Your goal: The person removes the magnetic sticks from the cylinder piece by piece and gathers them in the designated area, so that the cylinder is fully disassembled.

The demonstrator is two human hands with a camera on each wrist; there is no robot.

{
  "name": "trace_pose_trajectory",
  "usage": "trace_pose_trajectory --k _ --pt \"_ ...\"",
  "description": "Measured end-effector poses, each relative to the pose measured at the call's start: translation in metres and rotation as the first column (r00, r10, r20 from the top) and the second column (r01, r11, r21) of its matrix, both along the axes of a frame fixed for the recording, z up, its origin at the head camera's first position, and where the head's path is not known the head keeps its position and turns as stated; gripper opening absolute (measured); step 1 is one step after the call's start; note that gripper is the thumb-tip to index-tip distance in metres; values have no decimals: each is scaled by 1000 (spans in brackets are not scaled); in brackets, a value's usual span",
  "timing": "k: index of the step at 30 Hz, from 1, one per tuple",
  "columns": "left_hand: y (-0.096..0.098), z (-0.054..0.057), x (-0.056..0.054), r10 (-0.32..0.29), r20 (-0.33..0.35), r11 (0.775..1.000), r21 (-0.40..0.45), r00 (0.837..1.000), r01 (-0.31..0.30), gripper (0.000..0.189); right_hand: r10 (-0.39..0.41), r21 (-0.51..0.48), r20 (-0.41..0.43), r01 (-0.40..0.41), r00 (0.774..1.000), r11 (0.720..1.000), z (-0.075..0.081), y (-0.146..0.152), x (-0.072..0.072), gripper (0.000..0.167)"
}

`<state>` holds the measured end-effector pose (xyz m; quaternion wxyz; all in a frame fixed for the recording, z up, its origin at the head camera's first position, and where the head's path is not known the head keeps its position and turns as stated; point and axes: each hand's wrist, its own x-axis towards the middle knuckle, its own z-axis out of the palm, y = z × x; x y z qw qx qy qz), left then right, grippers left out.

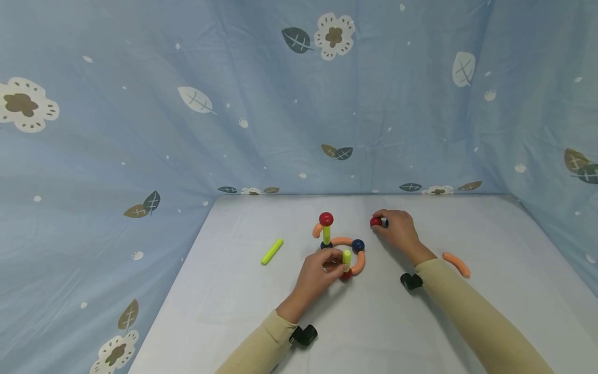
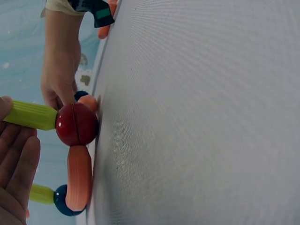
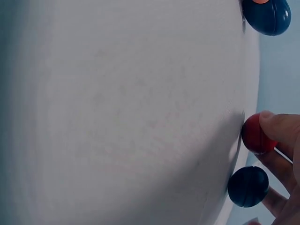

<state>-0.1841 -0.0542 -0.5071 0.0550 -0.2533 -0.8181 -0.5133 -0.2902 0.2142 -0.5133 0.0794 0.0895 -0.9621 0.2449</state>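
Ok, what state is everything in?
Left hand: pinching near green stick
Near green stick: upright on base red ball
Far green stick: upright between lower blue ball and top red ball
Right hand: gripping another red ball
Nearby blue ball: nothing visibly attached
Left green stick: loose
Right orange piece: loose
Corner blue ball: joined to two orange pieces
Rear orange piece: attachment unclear

A plain beige left sleeve fills the bottom centre of the head view; a matching right sleeve fills the lower right. Both are long, ending in smooth cuffs, and the left hand and right hand are bare. A small black left wrist camera shows at bottom centre, a similar right wrist camera right of centre, its casing marked with a green patch at the left wrist view's upper left.
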Motion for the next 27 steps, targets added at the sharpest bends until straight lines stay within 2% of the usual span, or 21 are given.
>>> trace_pose_trajectory --k 15,27 --pt "0 1 0 -8 0 1000 8 1000 8 22 -16 -25 43 17 999 1000 2 0 0 40" --pt "0 0 0 3 3 1000 9 1000 -3 21 11 -9 -55 -11 998 1000 6 2 9 39"
